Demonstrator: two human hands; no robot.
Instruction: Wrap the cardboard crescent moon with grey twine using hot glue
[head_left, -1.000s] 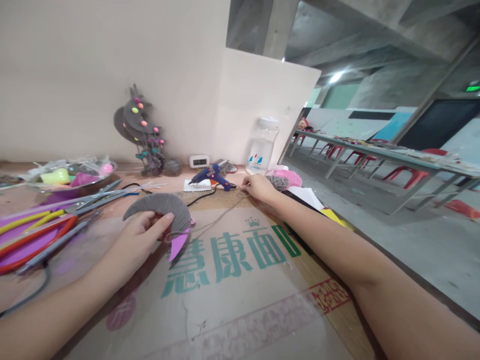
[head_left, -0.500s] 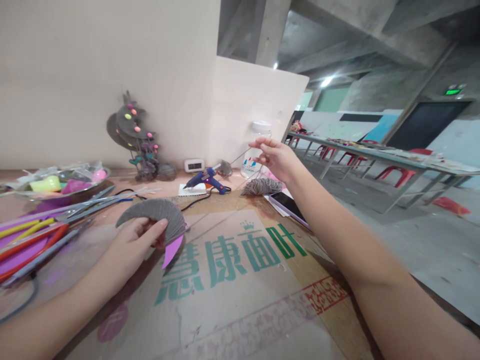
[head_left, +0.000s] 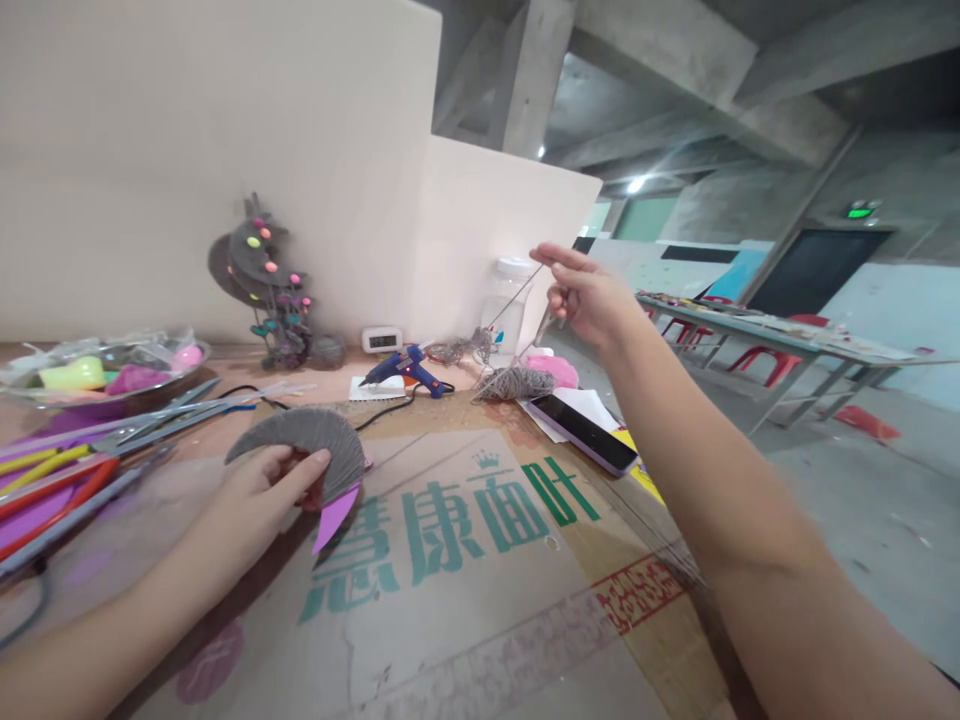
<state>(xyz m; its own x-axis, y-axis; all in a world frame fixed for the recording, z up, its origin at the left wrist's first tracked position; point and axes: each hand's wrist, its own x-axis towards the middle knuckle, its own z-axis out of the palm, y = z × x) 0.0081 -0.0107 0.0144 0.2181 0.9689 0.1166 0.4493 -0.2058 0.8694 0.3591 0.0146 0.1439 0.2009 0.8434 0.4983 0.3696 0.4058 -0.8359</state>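
Left hand (head_left: 274, 482) with 1 yarn-wound crescent (head_left: 334, 435); right hand (head_left: 592, 297) with 1 grey strand (head_left: 516, 295).
Left of centre, below mid-height: crescent, grey, purple tip (head_left: 335, 518), gripped between thumb and curled fingers of the left hand. Mid-frame: 1 blue glue gun (head_left: 414, 367). Right of centre: 1 yarn bundle (head_left: 517, 383), 1 phone (head_left: 585, 434); above both, the right hand, half-closed, fingertips pinching the grey strand.

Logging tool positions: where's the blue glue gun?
In the head view, the blue glue gun sits left of centre, in front of the white digital display and left of the grey yarn bundle.
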